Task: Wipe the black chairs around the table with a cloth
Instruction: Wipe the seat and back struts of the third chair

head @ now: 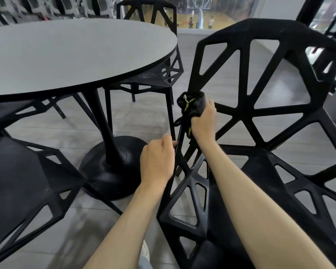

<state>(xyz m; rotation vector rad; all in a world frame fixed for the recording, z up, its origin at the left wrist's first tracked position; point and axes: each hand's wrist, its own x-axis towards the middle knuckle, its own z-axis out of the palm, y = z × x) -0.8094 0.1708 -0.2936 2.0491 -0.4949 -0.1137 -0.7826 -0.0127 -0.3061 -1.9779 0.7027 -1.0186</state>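
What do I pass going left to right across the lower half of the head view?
Near-left black chair → table base → left hand → right hand gripping the cloth on the chair frame → chair being wiped.

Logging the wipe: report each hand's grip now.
Left hand: grips the chair frame.
Right hand: grips the cloth against the frame.

A round grey tabletop (70, 55) with a dark edge stands on a black pedestal base (113, 166). The floor (140, 117) is laid in pale grey planks, catching soft, even light. Beyond a glass wall (211, 12) lies a basketball court with a wooden floor, a hoop and small figures. A dark window frame (306, 10) rises at the upper right.
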